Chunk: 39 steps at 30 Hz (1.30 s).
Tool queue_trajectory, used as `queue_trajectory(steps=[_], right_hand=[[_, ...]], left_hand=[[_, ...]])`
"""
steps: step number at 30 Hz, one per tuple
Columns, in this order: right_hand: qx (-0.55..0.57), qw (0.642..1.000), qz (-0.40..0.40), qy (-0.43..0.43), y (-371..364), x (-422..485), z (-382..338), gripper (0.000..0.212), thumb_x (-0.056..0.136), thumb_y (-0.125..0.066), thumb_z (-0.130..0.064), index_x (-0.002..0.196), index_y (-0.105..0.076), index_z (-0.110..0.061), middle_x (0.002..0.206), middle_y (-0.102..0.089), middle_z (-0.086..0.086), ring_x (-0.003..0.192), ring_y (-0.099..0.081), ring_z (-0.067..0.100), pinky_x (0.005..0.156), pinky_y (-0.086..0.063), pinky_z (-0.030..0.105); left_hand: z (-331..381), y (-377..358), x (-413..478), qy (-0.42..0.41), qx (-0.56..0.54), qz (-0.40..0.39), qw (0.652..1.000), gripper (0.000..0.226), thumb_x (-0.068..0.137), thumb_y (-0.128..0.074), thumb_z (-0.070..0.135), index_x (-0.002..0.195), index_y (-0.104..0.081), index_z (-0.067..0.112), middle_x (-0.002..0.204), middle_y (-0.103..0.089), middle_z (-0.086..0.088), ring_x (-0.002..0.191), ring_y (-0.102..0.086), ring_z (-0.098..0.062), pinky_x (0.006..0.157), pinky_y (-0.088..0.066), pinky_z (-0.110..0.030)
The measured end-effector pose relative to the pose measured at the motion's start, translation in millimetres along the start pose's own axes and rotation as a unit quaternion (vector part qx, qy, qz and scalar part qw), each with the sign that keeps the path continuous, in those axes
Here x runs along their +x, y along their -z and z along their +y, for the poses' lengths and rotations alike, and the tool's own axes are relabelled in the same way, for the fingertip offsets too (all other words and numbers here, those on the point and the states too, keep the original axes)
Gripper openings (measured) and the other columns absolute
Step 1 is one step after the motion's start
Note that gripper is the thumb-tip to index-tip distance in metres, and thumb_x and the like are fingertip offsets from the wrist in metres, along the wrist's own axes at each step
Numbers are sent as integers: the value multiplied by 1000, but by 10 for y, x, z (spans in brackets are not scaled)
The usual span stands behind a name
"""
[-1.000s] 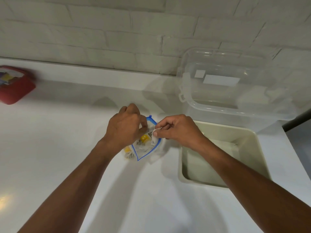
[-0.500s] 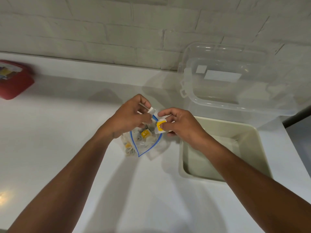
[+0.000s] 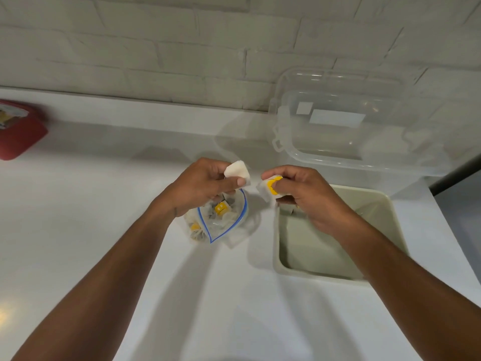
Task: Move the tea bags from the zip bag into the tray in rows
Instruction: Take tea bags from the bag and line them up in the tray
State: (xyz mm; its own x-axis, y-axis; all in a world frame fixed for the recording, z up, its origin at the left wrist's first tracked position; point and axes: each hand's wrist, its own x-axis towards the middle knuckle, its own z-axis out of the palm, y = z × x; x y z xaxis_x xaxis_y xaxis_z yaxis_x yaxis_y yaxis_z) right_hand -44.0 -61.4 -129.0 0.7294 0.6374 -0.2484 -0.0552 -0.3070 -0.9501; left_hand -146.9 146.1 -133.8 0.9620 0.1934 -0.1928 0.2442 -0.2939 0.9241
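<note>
The left hand (image 3: 205,185) hovers just over the zip bag (image 3: 223,227), its fingers curled and its thumb pressed across a plain white tea bag (image 3: 237,173) that sticks up past the knuckles. The right hand (image 3: 304,196) is level with it and a little apart, fingers bent round a second tea bag (image 3: 269,190) whose yellow tag faces the camera. This hand sits above the far left corner of the tray (image 3: 317,273), with the bag it holds just outside the tray's left wall. The two held bags do not touch. The zip bag lies on the white worktop (image 3: 104,230) just left of the tray, its blue-lined mouth gaping open upward. The other tea bags (image 3: 220,209) are heaped inside it, white and grey sachets with yellow tags showing through the clear plastic. The tray is a pale beige tub with low walls and rounded corners, standing on the worktop, and the right forearm crosses over its near right part. Something small and dark shows under the right hand by the tray's far edge, too hidden to tell what it is. Behind the tray, against the white brick wall (image 3: 182,53), stands a clear plastic box (image 3: 364,142) with white labels on it. Far to the left, at the picture's edge, is a red container (image 3: 18,142), blurred
</note>
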Motion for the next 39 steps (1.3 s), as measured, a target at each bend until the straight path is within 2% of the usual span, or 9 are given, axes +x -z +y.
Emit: queue_trajectory(steps=[3, 6, 11, 17, 22, 27, 29, 34, 39], right_hand=[[46, 999, 1, 0, 264, -131, -24, 27, 91, -61, -2, 107, -72, -21, 93, -71, -2, 81, -67, 10, 78, -56, 28], [29, 999, 28, 7, 631, -279, 6, 29, 87, -68, -2, 113, -70, -15, 93, -68, 2, 80, -66, 11, 73, -58, 23], [-210, 973, 95, -24, 1148, -406, 302, 24, 80, -80, -15, 97, -75, -30, 87, -72, -5, 77, -66, 9, 71, -49, 18], [-292, 950, 106, -14, 1289, -438, 731, 14, 84, -75, -20, 82, -71, -33, 77, -67, -16, 70, -58, -7, 63, -39, 4], [-327, 935, 133, -37, 1311, -330, 954, 13, 85, -68, -25, 81, -68, -38, 80, -65, -22, 78, -60, 0, 69, -45, 22], [-329, 931, 154, -25, 1335, -216, 1024, 9, 85, -69, -26, 90, -71, -33, 85, -66, -15, 82, -60, 7, 64, -39, 13], [-313, 935, 162, -43, 1338, -187, 1029, 9, 84, -72, -24, 90, -69, -30, 86, -68, -12, 82, -62, 11, 68, -43, 19], [-331, 930, 142, -69, 1362, -91, 1090, 19, 81, -73, -22, 71, -61, -33, 78, -71, -9, 77, -66, 14, 73, -53, 31], [-381, 911, 146, -65, 1299, 57, 1140, 20, 85, -63, -17, 74, -58, -32, 86, -71, -7, 80, -64, 17, 73, -51, 31]], left_hand=[[51, -41, 5, -2, 15, -15, 1000, 39, 84, -69, 52, 100, -75, 17, 95, -62, -25, 78, -48, -22, 70, -45, -38], [161, -128, 38, -29, 42, -4, 999, 22, 85, -71, 45, 97, -76, 27, 99, -68, -17, 73, -52, -26, 66, -45, -39], [367, -469, 129, -82, 115, -14, 990, 8, 86, -74, 22, 91, -68, 25, 76, -71, 2, 66, -63, -11, 64, -49, -30], [397, -1097, 407, -125, 387, -32, 913, 15, 89, -59, 36, 100, -67, 42, 98, -64, 17, 99, -58, -16, 78, -48, -33], [362, -1583, 710, -103, 448, -21, 888, 17, 82, -62, 30, 97, -65, 38, 100, -65, 12, 98, -57, -18, 68, -37, -29], [306, -1861, 1003, -82, 474, -19, 876, 24, 86, -61, 30, 106, -64, 43, 107, -64, 7, 103, -60, -23, 73, -43, -31], [306, -1903, 1060, -79, 487, -19, 869, 26, 89, -58, 31, 110, -66, 44, 111, -64, 3, 103, -62, -26, 78, -48, -33], [349, -1969, 1108, -105, 523, -48, 844, 28, 91, -55, 28, 112, -66, 43, 109, -66, 1, 100, -64, -27, 70, -36, -29], [346, -2052, 1156, -146, 581, -51, 799, 22, 96, -50, 34, 111, -65, 37, 103, -70, 3, 95, -67, -25, 69, -38, -28]])
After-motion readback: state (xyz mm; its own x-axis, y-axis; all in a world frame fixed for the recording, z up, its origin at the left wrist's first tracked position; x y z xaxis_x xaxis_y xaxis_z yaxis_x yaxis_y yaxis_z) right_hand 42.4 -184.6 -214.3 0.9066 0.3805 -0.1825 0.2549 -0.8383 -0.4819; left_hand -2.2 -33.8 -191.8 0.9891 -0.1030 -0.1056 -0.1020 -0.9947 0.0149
